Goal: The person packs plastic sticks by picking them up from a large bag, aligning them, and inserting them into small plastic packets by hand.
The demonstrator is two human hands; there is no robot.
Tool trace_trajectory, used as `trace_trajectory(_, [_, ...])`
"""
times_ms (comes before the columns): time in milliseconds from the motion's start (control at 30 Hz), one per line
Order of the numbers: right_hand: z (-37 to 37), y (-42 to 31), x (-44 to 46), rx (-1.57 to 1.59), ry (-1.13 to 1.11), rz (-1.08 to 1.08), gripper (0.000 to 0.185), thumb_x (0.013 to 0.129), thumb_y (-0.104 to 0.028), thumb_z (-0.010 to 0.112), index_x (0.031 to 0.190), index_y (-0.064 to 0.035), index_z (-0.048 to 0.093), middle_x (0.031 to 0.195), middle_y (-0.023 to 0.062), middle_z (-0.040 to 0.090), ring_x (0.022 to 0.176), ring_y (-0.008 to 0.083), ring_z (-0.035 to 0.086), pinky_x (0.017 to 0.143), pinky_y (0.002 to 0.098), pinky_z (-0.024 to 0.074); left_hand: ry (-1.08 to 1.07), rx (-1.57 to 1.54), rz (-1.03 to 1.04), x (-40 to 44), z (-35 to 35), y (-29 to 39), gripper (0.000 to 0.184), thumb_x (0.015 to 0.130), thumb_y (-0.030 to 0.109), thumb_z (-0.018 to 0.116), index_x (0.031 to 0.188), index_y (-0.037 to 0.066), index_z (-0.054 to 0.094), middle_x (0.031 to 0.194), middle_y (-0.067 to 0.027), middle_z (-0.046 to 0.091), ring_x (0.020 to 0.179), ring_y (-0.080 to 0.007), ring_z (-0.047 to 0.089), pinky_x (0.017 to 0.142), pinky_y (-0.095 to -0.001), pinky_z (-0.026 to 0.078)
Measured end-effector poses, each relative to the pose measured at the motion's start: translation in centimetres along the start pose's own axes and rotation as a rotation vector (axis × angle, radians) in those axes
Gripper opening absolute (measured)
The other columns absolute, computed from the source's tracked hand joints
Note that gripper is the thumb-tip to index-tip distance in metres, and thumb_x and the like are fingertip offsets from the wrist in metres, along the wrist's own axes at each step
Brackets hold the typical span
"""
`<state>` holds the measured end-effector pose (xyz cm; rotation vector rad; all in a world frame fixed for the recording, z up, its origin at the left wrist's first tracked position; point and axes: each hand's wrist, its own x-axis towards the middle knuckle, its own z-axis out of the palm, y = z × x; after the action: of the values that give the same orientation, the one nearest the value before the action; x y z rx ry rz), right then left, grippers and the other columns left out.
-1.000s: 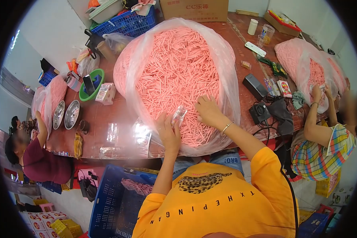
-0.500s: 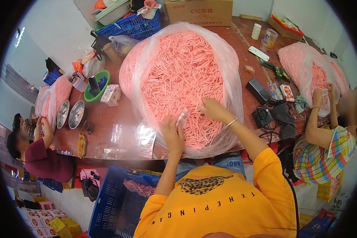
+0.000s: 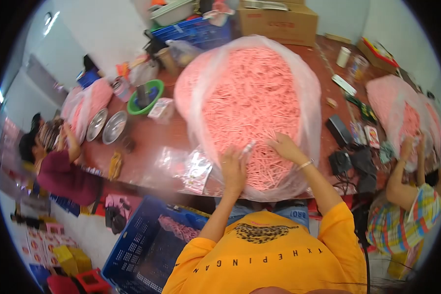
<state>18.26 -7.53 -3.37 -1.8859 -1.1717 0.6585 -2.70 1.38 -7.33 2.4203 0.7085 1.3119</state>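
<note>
A large clear plastic bag (image 3: 308, 112), wide open, is heaped with thin pink sticks (image 3: 252, 98) in front of me. My left hand (image 3: 234, 171) is at the near left of the heap, its fingers closed on a small clear packet (image 3: 250, 146) that points up and to the right. To its right, my right hand (image 3: 286, 148) is low over the sticks, thumb and fingers pinched together. A few pink sticks show at those fingertips; motion blur hides how many. The two hands are apart.
A blue crate (image 3: 132, 245) holding some pink packets stands below the table's left front edge. On the table are metal bowls (image 3: 115, 127), a green basin (image 3: 145, 98), a black charger (image 3: 340, 161) and a white phone (image 3: 344, 85). Co-workers sit left and right beside other pink bags.
The camera view has shifted, so the whole scene sits farther right and lower. Both hands stay over the near part of the heap; the packet remains in my left hand.
</note>
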Motion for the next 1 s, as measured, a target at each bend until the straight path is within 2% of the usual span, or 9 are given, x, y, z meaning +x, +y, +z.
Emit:
trace_trajectory(33, [0.3,1.0,0.0,-0.352,0.111,-0.208,0.035,0.088,-0.034,0.067,0.081,-0.001,0.058,0.078,0.0133,0.066,0.073,0.0292,0.065,0.07,0.0394,0.051,-0.001,-0.009,-0.012,0.0,-0.3,0.1,0.031,0.087,0.007,0.064,0.117,0.005,0.058,0.124,-0.0176,0.055,0.117,-0.0363,0.052,0.113,-0.0572,0.024])
trace_trajectory(133, [-0.4,0.7,-0.5,-0.331,-0.047,-0.115,0.043,0.082,-0.039,0.072,0.086,0.0019,0.06,0.087,0.0212,0.066,0.083,0.0405,0.064,0.074,0.0453,0.05,-0.004,-0.051,-0.016,0.2,-0.5,0.3,0.032,0.086,0.006,0.064,0.118,0.005,0.057,0.125,-0.0169,0.056,0.118,-0.0366,0.052,0.113,-0.0586,0.022])
trace_trajectory(233, [-0.1,-2.1,-0.7,-0.717,-0.163,-0.028,0.048,0.078,-0.045,0.074,0.088,0.0011,0.064,0.089,0.0194,0.068,0.087,0.038,0.066,0.075,0.0454,0.0506,0.0,-0.044,-0.025,0.2,-0.4,0.4,0.032,0.086,0.005,0.064,0.117,0.005,0.057,0.125,-0.0163,0.056,0.118,-0.0361,0.052,0.113,-0.0594,0.023])
trace_trajectory(433, [0.7,-0.5,1.6,-0.678,-0.336,-0.079,0.052,0.075,-0.048,0.075,0.089,0.0006,0.066,0.087,0.0206,0.068,0.085,0.0383,0.065,0.075,0.0452,0.0504,0.007,-0.039,-0.012,0.4,-0.6,0.5,0.026,0.087,0.01,0.064,0.112,0.005,0.06,0.123,-0.0143,0.056,0.115,-0.035,0.053,0.112,-0.0597,0.025])
trace_trajectory(533, [-0.5,-0.1,1.7,-0.503,-0.406,-0.039,0.053,0.08,-0.047,0.072,0.092,0.0046,0.064,0.086,0.0239,0.066,0.08,0.0377,0.063,0.075,0.0432,0.0492,0.0,-0.027,-0.011,0.3,-0.5,0.4,0.025,0.087,0.009,0.064,0.111,0.005,0.06,0.123,-0.0143,0.055,0.115,-0.0351,0.053,0.112,-0.0594,0.025])
trace_trajectory(633, [-1.0,0.2,0.7,-0.185,-0.177,-0.09,0.047,0.083,-0.039,0.07,0.097,0.0058,0.064,0.086,0.0239,0.065,0.079,0.0321,0.064,0.076,0.041,0.0488,-0.038,-0.041,-0.041,0.2,-0.6,0.3,0.026,0.087,0.007,0.063,0.113,0.004,0.059,0.124,-0.0166,0.056,0.118,-0.036,0.052,0.112,-0.0597,0.024])
trace_trajectory(733, [-1.6,0.0,0.0,-0.046,-0.149,-0.031,0.038,0.087,-0.034,0.067,0.102,0.0018,0.066,0.081,0.0139,0.067,0.078,0.025,0.065,0.075,0.0377,0.0507,-0.004,-0.019,-0.01,0.4,-0.6,0.6,0.025,0.087,0.008,0.064,0.111,0.005,0.059,0.122,-0.0149,0.056,0.116,-0.0344,0.053,0.111,-0.0593,0.025])
trace_trajectory(933, [-1.1,-1.5,-1.7,0.928,-0.253,0.235,0.031,0.099,-0.023,0.057,0.117,0.0021,0.053,0.091,0.005,0.063,0.075,0.0155,0.061,0.071,0.03,0.0531,-0.022,-0.018,-0.013,0.2,-0.4,0.4,0.026,0.088,0.009,0.064,0.113,0.004,0.058,0.125,-0.0158,0.056,0.118,-0.034,0.052,0.112,-0.0589,0.023])
trace_trajectory(1000, [-0.6,-1.5,-1.9,1.069,-0.242,0.247,0.02,0.101,-0.02,0.054,0.111,-0.0027,0.054,0.087,0.0027,0.06,0.073,0.0124,0.058,0.069,0.0287,0.0523,-0.036,-0.016,-0.015,0.2,-0.5,0.4,0.028,0.088,0.01,0.064,0.115,0.004,0.058,0.126,-0.0161,0.055,0.119,-0.0343,0.051,0.113,-0.0587,0.023])
